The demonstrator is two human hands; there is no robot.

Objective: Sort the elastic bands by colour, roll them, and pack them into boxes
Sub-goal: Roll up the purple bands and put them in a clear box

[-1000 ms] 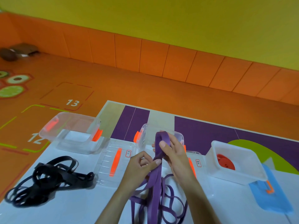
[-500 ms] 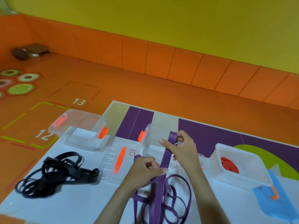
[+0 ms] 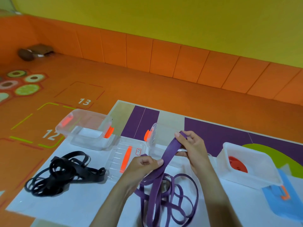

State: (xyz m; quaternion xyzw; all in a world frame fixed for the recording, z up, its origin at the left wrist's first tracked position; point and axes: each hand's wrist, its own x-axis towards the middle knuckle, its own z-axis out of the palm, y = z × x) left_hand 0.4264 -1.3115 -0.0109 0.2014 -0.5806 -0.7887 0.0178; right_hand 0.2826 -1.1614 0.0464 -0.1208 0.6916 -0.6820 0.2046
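Wide purple band (image 3: 170,149) stretched taut between both hands, near the middle of the white table (image 3: 82,205). Left hand (image 3: 144,166) clenched around the lower stretch, thumb pressed on the strap, likely to anchor it. Right hand (image 3: 190,145) pinching the upper end, fingers curled over the tip, probably to flatten the strap and start a roll there. Rest of the purple bands (image 3: 178,202) trailing down in loose loops on the near table, apart from the black bands (image 3: 65,172) heaped at the left, so colours appear already sorted. Clear box (image 3: 86,128) open at the far left, its lid (image 3: 124,158) flat beside it. Second clear box (image 3: 155,138) just behind the hands, seemingly waiting for the purple roll. White box (image 3: 255,174) at the right with a red roll (image 3: 237,164) inside, resting partly on a blue lid (image 3: 282,202). Rolling judged barely begun
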